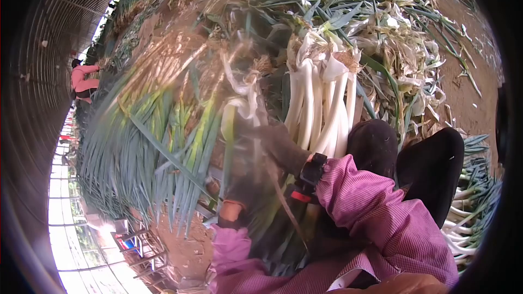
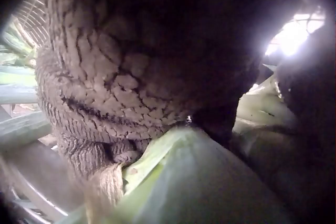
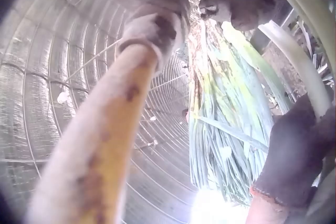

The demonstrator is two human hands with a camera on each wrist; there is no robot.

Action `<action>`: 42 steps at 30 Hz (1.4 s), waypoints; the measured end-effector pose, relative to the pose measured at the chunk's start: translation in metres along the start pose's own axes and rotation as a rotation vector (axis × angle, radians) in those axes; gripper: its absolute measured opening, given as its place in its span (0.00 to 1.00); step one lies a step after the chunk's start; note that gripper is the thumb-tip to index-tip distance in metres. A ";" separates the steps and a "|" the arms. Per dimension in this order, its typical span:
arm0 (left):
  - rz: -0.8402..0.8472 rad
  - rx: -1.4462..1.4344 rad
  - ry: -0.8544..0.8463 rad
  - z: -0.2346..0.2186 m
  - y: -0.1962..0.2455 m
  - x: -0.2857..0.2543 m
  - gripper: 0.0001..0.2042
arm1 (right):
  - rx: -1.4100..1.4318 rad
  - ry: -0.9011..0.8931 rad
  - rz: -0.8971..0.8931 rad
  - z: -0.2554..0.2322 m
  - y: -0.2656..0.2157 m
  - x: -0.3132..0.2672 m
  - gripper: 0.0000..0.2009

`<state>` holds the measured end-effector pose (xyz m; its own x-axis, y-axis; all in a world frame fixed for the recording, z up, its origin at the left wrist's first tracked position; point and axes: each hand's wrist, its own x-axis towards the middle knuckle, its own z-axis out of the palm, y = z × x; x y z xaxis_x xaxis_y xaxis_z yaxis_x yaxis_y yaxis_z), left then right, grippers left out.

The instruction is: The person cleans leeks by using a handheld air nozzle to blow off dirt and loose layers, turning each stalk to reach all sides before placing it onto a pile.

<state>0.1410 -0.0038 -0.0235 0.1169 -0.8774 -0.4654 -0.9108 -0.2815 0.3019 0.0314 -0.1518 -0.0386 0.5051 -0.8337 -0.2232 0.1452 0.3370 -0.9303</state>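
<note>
White leek (image 3: 302, 69): grasped in the left hand (image 3: 296, 153), ahead of the body, between heap and bundle.
Leek axis: pointing outward from the left hand, shank away from the body; green leaf running beneath the curled glove in the left wrist view. Exact tilt blurred in the head view.
Left hand: clenched round the leek; nearer of the two, being in contact.
Right hand (image 1: 280, 144): curled round a stained yellow rod (image 3: 105, 145); farther out than the left hand, just to the right of the leek. Contact with the leek: cannot tell, owing to blur.
Rod axis: slanting back from the right hand; tip not identifiable.
Governing relation: judged to be right hand against outer shank, with leek held at the leaf side by the left hand and lying left of the right hand.
Heap (image 1: 158, 125): left of both hands; roots outward, green leaves toward the body.
Bundle (image 1: 321, 109): right of the right hand; white shanks side by side, root ends outward, near the knees (image 1: 376, 141).
Scraps (image 1: 419, 76): beyond the knees, farther right than the bundle.
</note>
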 end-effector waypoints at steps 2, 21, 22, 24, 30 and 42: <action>-0.021 0.061 0.012 -0.003 0.005 -0.003 0.18 | -0.226 -0.060 -0.174 0.001 0.029 0.003 0.16; 0.040 -0.620 0.081 0.018 -0.079 0.002 0.13 | -0.533 -0.240 -0.606 -0.001 0.035 -0.031 0.06; 0.086 -0.559 0.084 0.014 -0.072 0.002 0.13 | -0.519 -0.243 -0.586 -0.002 0.033 -0.031 0.07; 0.219 -0.217 0.159 0.005 -0.050 0.004 0.13 | -0.404 -0.214 -0.545 -0.004 0.025 -0.033 0.09; 0.084 0.124 0.043 0.028 -0.036 0.006 0.14 | -0.417 -0.151 -0.607 -0.006 0.012 -0.030 0.14; -0.017 0.185 -0.038 0.014 -0.010 -0.010 0.21 | -0.309 0.047 -0.738 -0.002 0.013 -0.016 0.12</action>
<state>0.1434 0.0137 -0.0336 0.1206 -0.8569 -0.5012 -0.9665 -0.2165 0.1376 0.0239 -0.1350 -0.0476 0.3337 -0.8140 0.4755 0.1820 -0.4393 -0.8797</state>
